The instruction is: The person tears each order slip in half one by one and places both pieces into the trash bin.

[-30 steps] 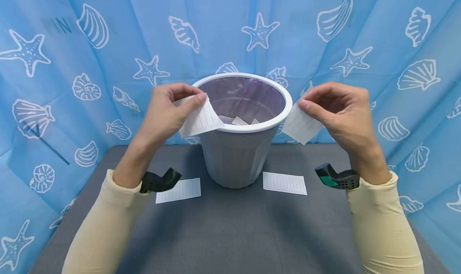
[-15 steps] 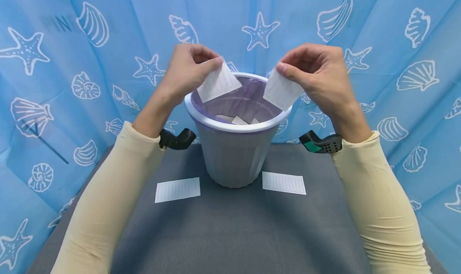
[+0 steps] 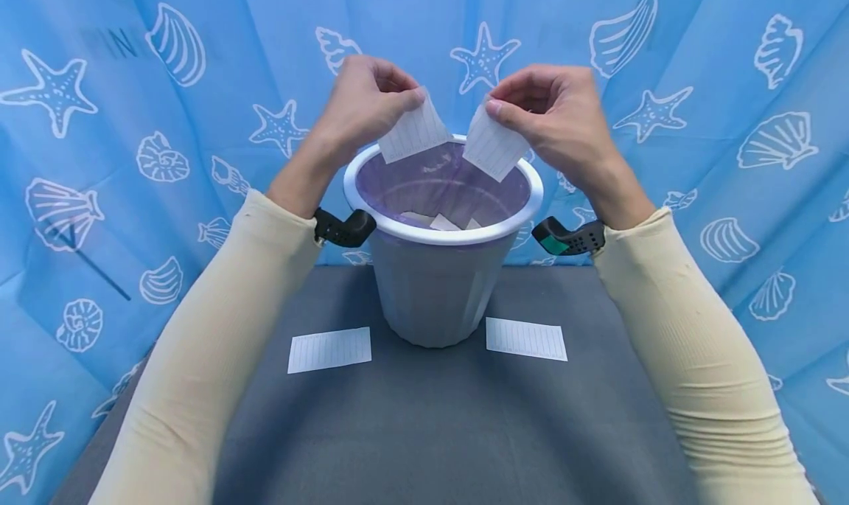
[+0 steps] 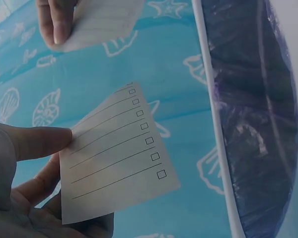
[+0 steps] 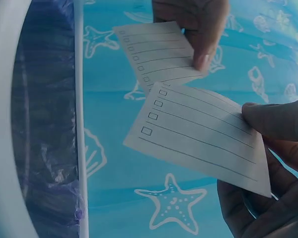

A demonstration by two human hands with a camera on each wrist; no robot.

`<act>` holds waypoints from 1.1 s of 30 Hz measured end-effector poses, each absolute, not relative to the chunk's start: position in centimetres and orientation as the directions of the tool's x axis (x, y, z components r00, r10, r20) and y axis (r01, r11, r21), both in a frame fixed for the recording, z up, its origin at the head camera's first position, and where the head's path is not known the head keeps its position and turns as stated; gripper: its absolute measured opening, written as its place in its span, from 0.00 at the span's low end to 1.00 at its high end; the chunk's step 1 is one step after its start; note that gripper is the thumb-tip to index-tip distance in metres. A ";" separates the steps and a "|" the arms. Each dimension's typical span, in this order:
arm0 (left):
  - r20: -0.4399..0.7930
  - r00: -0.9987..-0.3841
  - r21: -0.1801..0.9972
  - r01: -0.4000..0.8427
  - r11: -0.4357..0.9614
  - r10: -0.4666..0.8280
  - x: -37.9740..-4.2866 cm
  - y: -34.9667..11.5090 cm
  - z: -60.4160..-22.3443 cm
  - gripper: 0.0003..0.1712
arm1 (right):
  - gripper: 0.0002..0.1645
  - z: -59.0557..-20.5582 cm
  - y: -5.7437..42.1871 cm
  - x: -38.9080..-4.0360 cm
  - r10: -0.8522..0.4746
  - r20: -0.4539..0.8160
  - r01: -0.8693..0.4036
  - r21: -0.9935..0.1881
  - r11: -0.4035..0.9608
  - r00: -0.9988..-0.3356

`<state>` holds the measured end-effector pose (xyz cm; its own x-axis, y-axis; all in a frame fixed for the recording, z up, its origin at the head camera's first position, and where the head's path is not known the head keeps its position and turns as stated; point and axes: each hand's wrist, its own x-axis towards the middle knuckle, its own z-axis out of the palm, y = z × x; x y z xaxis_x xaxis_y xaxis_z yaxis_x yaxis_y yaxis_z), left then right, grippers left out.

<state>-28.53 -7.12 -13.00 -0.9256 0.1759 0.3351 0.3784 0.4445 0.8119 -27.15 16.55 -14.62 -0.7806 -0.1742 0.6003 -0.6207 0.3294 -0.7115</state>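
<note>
Between thumb and fingers, my left hand (image 3: 374,107) pinches a lined paper slip (image 3: 414,131), held above the back left of the bin's rim. A column of small checkboxes runs along this slip (image 4: 116,153) in the left wrist view. My right hand (image 3: 560,114) pinches a second lined slip (image 3: 494,144) over the back right of the bin. Checkboxes show on that slip (image 5: 203,136) too in the right wrist view. Below both hands stands a grey bin (image 3: 434,291) with a white rim and a purple liner. Several pale paper pieces (image 3: 443,223) lie inside it.
On the dark grey table (image 3: 424,424), one lined slip (image 3: 329,350) lies left of the bin and another (image 3: 526,338) lies to its right. Behind everything hangs a blue curtain (image 3: 424,11) with white shells and starfish.
Both hands have moved up, away and inward, carrying their slips from beside the bin's rim to above its back part. The slips on the table and the bin have stayed put.
</note>
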 end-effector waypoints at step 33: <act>0.293 -0.915 0.787 0.395 0.474 0.277 -28.1 -7.7 -14.8 0.12 | 0.10 -16.9 16.9 -27.7 -0.251 0.511 -0.569 -0.730 0.379 -0.822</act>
